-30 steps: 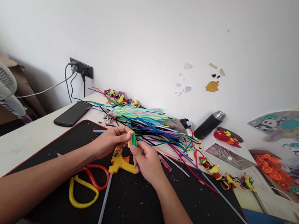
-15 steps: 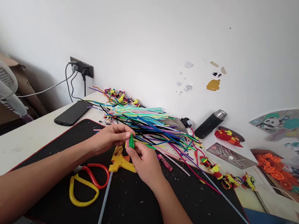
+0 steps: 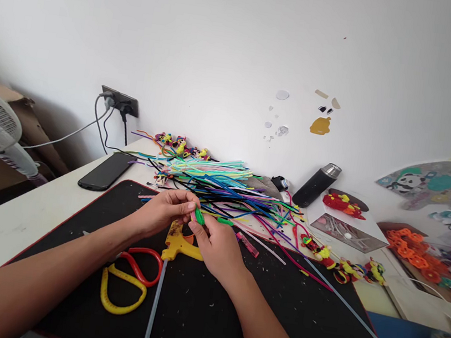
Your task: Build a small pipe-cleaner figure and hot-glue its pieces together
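Fingertips point(image 3: 189, 206) of the left hand point(image 3: 163, 210) are pinching one end of a small green and pink piece point(image 3: 199, 217) in the head view, the only feed I have. At its other side, the thumb and forefinger of the right hand point(image 3: 221, 241) close on it too, so it sits between both pinches, raised off the black mat point(image 3: 212, 324). How the right hand's remaining fingers stand I cannot tell.

To shape it well from here, I would let the left pinch act as the anchor and make small, even presses with the right thumb, since the piece looks soft and could crush or twist under a hard squeeze. I'd watch the layers for slipping out of line.

Just below the left fingertips lies the stained end of a yellow glue gun point(image 3: 174, 250); it may be hot, so I would work higher above it. Scissors point(image 3: 126, 276) lie nearer me than the fingers, and a heap of coloured stems point(image 3: 223, 185) spreads beyond them.
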Tool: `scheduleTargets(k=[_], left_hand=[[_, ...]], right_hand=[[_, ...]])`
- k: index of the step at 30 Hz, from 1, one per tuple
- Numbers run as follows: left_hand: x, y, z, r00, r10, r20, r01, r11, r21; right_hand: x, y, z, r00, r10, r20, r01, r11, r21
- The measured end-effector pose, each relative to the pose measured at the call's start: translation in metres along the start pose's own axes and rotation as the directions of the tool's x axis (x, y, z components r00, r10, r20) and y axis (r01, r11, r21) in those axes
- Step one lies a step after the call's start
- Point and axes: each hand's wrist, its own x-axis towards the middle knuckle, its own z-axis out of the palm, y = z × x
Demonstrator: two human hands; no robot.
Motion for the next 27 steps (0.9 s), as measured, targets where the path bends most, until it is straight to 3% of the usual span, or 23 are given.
scheduleTargets(k=[7,11,16,27], left_hand=[[0.001,-0.002,0.003,1.0,0.0,-0.012,0.0,0.998,-0.057],[0.002,-0.002,0.005,0.999,0.024,-0.047,-0.027,0.998,-0.053],[0.002,0.0,0.003,0.997,0.057,-0.05,-0.061,0.995,-0.074],[-0.001,0.0,0.002,0.997,0.066,0.045,-0.062,0.995,-0.074]], right_hand=[[0.002,0.005,0.004,1.0,0.003,-0.022,-0.002,0.998,0.06],[0.003,0.008,0.005,0.997,0.055,0.044,-0.064,0.967,0.246],[0.004,0.007,0.003,0.982,0.118,0.149,-0.184,0.791,0.584],[0.007,0.011,0.003,0.954,0.15,0.261,-0.3,0.551,0.779]])
